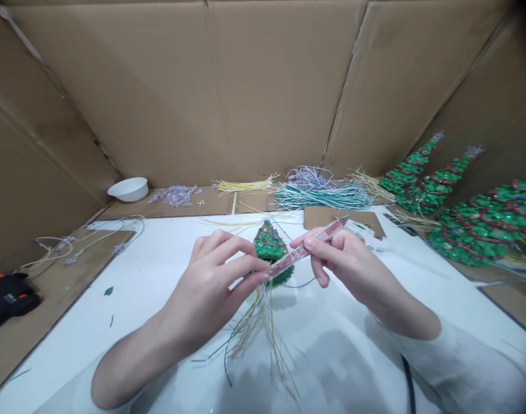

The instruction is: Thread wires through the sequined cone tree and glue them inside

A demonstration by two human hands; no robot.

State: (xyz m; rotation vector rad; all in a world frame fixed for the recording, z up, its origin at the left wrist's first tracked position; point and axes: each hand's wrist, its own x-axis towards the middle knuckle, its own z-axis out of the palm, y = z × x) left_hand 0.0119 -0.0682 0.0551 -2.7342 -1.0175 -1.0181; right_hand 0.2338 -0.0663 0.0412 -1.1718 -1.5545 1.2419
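Note:
My left hand point(215, 276) is closed around a small green sequin tree point(269, 244) with red trim, holding it upright above the white table point(142, 270). Thin yellow and green wires point(263, 328) trail down from the tree's base. My right hand point(345, 259) pinches a slim pinkish translucent pen-like tool point(308, 247), whose near end touches the tree's lower edge by my left fingertips.
Finished green sequin trees point(479, 221) lie at the right. Bundles of teal wire point(323, 195) and yellow wire point(246, 185) lie along the back by cardboard walls point(246, 86). A white bowl point(128, 188) and clear beads point(176, 195) sit back left. A black-orange glue gun point(8, 296) lies far left.

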